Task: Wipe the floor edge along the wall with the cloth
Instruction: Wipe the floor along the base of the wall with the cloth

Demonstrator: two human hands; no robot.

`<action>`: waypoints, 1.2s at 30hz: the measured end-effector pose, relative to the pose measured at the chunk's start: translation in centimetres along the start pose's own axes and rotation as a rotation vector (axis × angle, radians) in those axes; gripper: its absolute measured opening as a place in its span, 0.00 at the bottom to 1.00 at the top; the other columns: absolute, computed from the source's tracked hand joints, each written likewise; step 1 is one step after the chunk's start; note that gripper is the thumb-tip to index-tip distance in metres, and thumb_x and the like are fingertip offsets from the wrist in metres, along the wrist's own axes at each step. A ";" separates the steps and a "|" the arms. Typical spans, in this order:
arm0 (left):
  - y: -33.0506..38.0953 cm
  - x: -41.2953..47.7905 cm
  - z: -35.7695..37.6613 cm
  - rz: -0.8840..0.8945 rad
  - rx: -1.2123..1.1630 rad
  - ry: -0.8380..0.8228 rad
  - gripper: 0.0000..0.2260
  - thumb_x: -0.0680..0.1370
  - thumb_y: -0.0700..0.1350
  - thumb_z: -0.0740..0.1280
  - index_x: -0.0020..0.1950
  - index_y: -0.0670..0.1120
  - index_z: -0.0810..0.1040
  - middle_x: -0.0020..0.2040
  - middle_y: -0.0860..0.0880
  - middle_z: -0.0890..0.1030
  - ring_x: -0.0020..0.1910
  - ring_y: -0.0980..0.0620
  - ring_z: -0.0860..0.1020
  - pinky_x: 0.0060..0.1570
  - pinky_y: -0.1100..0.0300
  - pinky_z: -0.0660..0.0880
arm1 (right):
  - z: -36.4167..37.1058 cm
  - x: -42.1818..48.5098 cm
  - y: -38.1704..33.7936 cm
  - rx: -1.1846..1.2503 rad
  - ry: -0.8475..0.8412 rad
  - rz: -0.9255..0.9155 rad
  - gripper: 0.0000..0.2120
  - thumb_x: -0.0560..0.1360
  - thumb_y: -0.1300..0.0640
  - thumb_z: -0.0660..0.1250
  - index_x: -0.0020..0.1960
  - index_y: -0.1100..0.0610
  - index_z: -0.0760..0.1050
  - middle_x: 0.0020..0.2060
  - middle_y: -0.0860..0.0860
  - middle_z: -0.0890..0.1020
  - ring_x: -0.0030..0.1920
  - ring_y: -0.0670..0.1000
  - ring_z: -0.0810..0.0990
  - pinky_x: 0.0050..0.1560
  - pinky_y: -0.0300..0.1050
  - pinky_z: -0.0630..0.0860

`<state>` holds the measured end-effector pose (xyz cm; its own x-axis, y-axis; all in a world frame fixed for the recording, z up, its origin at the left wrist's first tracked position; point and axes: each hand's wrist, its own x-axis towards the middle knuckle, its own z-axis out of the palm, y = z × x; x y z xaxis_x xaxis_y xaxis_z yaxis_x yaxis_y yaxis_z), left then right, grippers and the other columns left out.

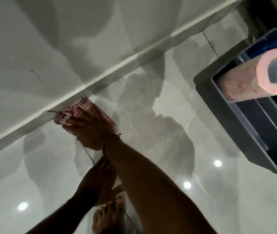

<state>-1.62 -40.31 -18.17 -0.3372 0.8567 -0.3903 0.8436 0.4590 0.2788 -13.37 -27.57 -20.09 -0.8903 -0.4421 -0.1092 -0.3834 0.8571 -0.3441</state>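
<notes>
A red-and-white checked cloth (83, 108) lies bunched on the glossy tiled floor, against the grey skirting (117, 71) where the floor meets the white wall. My right hand (90, 132), with a thread band at the wrist, presses down on the cloth and covers its near part, fingers pointing at the wall. Behind it, my left hand (97, 181) rests flat on the floor with its fingers spread, holding nothing and partly hidden by my right forearm.
A grey plastic caddy (246, 132) stands on the floor at the right, with a pink paper roll (252, 78) lying in it. My bare foot (107, 215) is at the bottom. A dark object sits in the top right corner.
</notes>
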 end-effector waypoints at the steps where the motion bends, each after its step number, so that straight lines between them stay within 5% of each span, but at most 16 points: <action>1: 0.0 0.1 -0.2 -0.023 -0.029 0.010 0.40 0.84 0.70 0.52 0.82 0.39 0.65 0.81 0.35 0.67 0.82 0.35 0.61 0.80 0.44 0.51 | -0.3 -0.3 1.8 0.005 0.056 -0.065 0.26 0.82 0.51 0.55 0.79 0.44 0.69 0.80 0.44 0.69 0.83 0.56 0.61 0.83 0.60 0.43; 6: -0.9 0.9 -1.0 -0.020 -0.155 0.088 0.45 0.82 0.71 0.56 0.86 0.38 0.53 0.86 0.37 0.54 0.86 0.39 0.53 0.81 0.45 0.55 | -3.7 -3.7 13.4 -0.088 0.233 -0.014 0.27 0.81 0.56 0.64 0.80 0.49 0.69 0.78 0.47 0.73 0.79 0.54 0.69 0.83 0.62 0.54; 9: -2.1 1.4 -1.0 -0.007 -0.160 0.084 0.45 0.82 0.71 0.57 0.85 0.38 0.53 0.87 0.38 0.52 0.86 0.39 0.52 0.81 0.43 0.57 | -5.6 -7.3 20.7 -0.134 0.243 0.079 0.25 0.82 0.53 0.66 0.79 0.47 0.69 0.76 0.48 0.75 0.79 0.56 0.67 0.82 0.61 0.52; 12: -2.9 2.0 -0.9 0.023 -0.142 0.089 0.45 0.82 0.70 0.58 0.85 0.38 0.55 0.87 0.38 0.53 0.86 0.39 0.53 0.81 0.43 0.58 | -7.0 -10.0 25.3 -0.092 0.134 0.378 0.23 0.86 0.46 0.56 0.81 0.40 0.64 0.81 0.45 0.68 0.82 0.58 0.61 0.81 0.63 0.50; 16: -3.4 2.3 -0.9 0.051 -0.107 0.103 0.45 0.82 0.70 0.59 0.85 0.38 0.56 0.87 0.38 0.54 0.86 0.39 0.54 0.81 0.44 0.57 | -8.7 -10.7 28.3 0.085 0.179 0.827 0.25 0.87 0.47 0.51 0.84 0.42 0.57 0.84 0.48 0.59 0.85 0.58 0.51 0.83 0.65 0.42; 22: -4.2 3.4 -1.6 0.025 -0.125 0.125 0.44 0.82 0.70 0.58 0.85 0.38 0.56 0.87 0.39 0.54 0.86 0.39 0.55 0.80 0.43 0.59 | -10.3 -9.0 30.2 0.218 0.258 1.123 0.28 0.85 0.46 0.51 0.85 0.42 0.52 0.85 0.48 0.55 0.85 0.60 0.46 0.82 0.68 0.42; 27: -4.4 5.0 -2.7 -0.067 -0.149 0.147 0.43 0.83 0.70 0.53 0.85 0.38 0.55 0.87 0.38 0.53 0.86 0.39 0.54 0.81 0.42 0.58 | -8.1 -8.0 24.5 0.172 0.306 1.017 0.28 0.86 0.48 0.54 0.85 0.46 0.54 0.85 0.54 0.55 0.85 0.65 0.47 0.81 0.74 0.41; 31: -4.2 5.6 -3.2 -0.095 -0.153 0.135 0.43 0.83 0.70 0.53 0.85 0.38 0.55 0.87 0.39 0.53 0.86 0.40 0.53 0.81 0.42 0.58 | -5.4 -7.2 19.1 0.095 0.212 0.830 0.28 0.85 0.46 0.52 0.85 0.46 0.55 0.85 0.50 0.58 0.85 0.61 0.48 0.80 0.70 0.36; 36: -4.6 6.3 -3.3 -0.107 -0.115 0.108 0.44 0.83 0.71 0.51 0.85 0.38 0.54 0.87 0.39 0.53 0.86 0.40 0.52 0.81 0.41 0.59 | -3.7 -9.7 18.3 -0.064 0.087 0.306 0.27 0.84 0.44 0.58 0.82 0.43 0.63 0.79 0.49 0.70 0.83 0.62 0.59 0.81 0.73 0.49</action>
<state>-9.02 -36.26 -19.05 -0.4705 0.8190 -0.3284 0.7493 0.5674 0.3415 -12.66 -6.64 -21.91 -0.9832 -0.1398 -0.1174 -0.1074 0.9629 -0.2477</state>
